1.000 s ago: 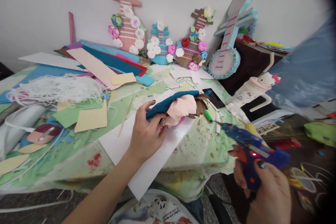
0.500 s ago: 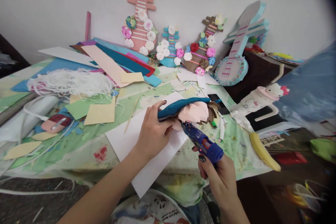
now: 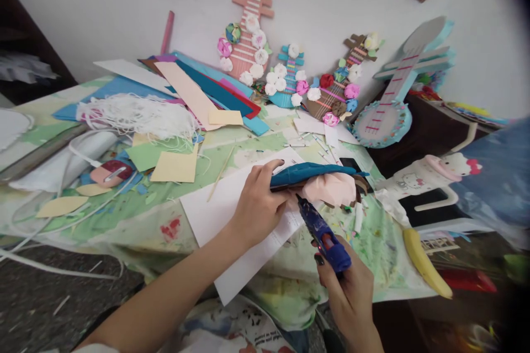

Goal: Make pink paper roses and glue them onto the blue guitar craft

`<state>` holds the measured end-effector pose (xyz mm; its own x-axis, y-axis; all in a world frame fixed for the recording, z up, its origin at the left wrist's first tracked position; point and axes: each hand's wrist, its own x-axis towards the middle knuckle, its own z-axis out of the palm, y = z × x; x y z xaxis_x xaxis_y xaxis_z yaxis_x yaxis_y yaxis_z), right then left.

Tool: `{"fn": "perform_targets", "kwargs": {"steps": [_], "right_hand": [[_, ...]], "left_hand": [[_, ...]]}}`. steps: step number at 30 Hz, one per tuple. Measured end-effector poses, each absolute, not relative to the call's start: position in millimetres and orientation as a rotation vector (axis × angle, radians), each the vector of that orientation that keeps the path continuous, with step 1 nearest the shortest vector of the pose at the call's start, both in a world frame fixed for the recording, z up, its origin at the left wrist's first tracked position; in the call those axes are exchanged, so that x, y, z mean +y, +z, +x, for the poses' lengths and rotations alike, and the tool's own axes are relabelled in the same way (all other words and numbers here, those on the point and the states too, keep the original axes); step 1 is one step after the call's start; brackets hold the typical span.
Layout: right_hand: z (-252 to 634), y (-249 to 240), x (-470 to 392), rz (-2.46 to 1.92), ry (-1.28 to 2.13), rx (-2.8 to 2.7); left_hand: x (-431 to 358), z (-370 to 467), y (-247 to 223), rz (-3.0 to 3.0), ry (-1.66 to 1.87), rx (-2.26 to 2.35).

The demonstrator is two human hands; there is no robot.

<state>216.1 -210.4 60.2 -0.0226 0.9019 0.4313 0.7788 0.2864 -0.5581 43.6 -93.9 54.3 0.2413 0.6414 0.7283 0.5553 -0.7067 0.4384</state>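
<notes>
My left hand (image 3: 261, 205) grips the left end of a blue paper-covered craft piece (image 3: 314, 172), held above the table. A pale pink paper flower (image 3: 331, 188) sits along its near side, with brown paper at the right end. My right hand (image 3: 346, 281) is wrapped round a dark blue glue gun (image 3: 325, 237). The gun's nozzle points up and left, close to my left fingertips and the flower's left edge; whether it touches anything is unclear. Below the craft piece lies a white sheet of paper (image 3: 232, 226).
Decorated paper instruments (image 3: 250, 49) lean on the wall. White string (image 3: 136, 116), coloured card (image 3: 186, 88) and a pink-and-red device (image 3: 111, 172) lie to the left. A Hello Kitty cup (image 3: 422, 176) and a banana (image 3: 424, 265) are at the right.
The view has shifted left. The blue piece is turned more level, and the glue gun's nozzle has come away a little from the flower's underside. Both hands keep their holds.
</notes>
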Motion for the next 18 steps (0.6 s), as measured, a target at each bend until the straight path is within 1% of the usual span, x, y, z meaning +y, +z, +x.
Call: {"fn": "perform_targets", "kwargs": {"steps": [6,18], "right_hand": [[204,62,-211,-1.442,0.026,-1.9],[212,69,-198,-1.523,-0.073,-1.937]], "left_hand": [[-94,43,55,2.378,1.486,1.159],[-95,42,53,2.397,1.448,1.167]]}}
